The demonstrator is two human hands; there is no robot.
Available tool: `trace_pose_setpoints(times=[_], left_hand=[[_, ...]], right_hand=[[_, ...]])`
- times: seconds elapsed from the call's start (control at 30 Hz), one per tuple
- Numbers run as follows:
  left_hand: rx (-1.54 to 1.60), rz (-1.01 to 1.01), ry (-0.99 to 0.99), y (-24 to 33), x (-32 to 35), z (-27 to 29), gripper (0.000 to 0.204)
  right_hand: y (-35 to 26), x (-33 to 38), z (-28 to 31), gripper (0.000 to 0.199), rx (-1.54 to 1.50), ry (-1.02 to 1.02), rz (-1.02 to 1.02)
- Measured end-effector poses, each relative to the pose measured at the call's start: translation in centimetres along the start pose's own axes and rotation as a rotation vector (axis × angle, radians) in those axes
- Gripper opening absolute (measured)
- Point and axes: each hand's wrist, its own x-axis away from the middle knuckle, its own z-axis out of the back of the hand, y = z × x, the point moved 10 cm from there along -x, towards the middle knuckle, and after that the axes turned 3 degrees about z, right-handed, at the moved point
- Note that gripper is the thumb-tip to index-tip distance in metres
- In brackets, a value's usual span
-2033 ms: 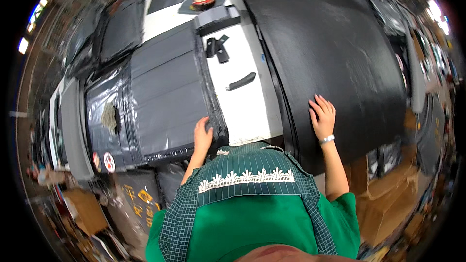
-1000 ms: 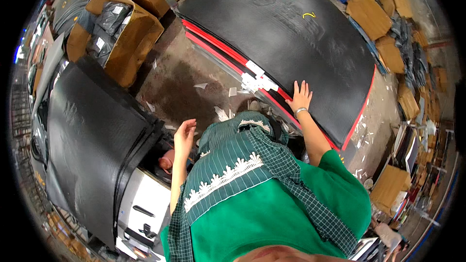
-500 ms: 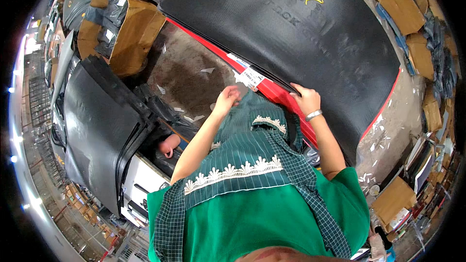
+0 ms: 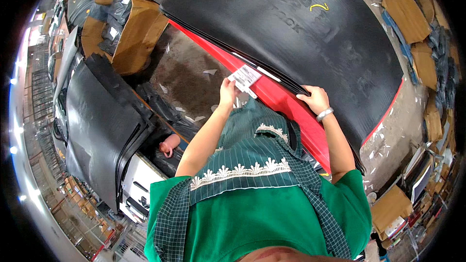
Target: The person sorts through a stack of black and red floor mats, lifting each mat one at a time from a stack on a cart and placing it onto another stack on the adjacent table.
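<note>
The left hand (image 4: pixel 227 93) has its fingers pinched on the left corner of a white label (image 4: pixel 244 76), which lies against the red sheet (image 4: pixel 286 104) about midway along the near edge of the stack. The print on the label is too small to read. The right hand (image 4: pixel 315 98) grips the near edge of the black mats (image 4: pixel 354 87), closer to the right corner of the stack than the label is, its fingers bent over the edge. A silver bracelet (image 4: pixel 324 113) circles the right wrist. The black mats lie on top of the red sheet, whose bright strip shows all along the near edge. A curved yellow mark (image 4: pixel 319 7) sits toward the far edge of the top mat, and a narrow white tag (image 4: pixel 268 74) sticks out between the layers, between the two hands.

Near the left corner of the stack stands an open cardboard box (image 4: pixel 138 36) with dark packages (image 4: pixel 114 24) inside. White scraps (image 4: pixel 209 72) are scattered on the floor (image 4: pixel 187 70). Toward the lower left, black sheets (image 4: pixel 99 116) cover part of a white tabletop (image 4: pixel 137 173), and a pink cup (image 4: pixel 170 143) is near the tabletop's corner, well apart from both hands
</note>
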Motion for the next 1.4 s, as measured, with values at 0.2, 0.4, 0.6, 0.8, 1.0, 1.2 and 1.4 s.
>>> trace_pose_setpoints(times=[0.2,0.4,0.6,0.8,1.0,1.2,1.4], left_hand=[[0.620,0.061,0.014,5.6,-7.5,0.1,0.048],[0.320,0.045,0.030,11.9,-11.7,-1.0,0.040],[0.199,-0.102,0.109,13.1,-9.9,-3.2,0.041],[0.156,-0.292,-0.090,16.6,-9.8,-4.7,0.046],[0.226,-0.395,-0.274,24.4,-0.9,-2.8,0.041],[0.047,-0.341,-0.168,23.5,3.6,8.6,0.040],[0.095,-0.235,-0.030,19.9,2.0,13.3,0.045]], right_hand=[[-2.5,1.3,-0.9,0.034,0.059,0.086,0.069],[-2.8,4.9,-8.3,0.046,0.214,0.236,0.055],[-0.8,8.4,-11.2,0.061,0.506,0.432,-0.203],[-1.2,8.4,-2.9,0.032,0.504,0.503,-0.229],[-13.3,15.0,3.9,0.029,0.659,0.523,-0.070],[-17.2,16.7,-5.3,0.039,0.459,-0.065,-0.068],[-9.7,7.3,-4.3,0.049,-0.320,-0.669,0.134]])
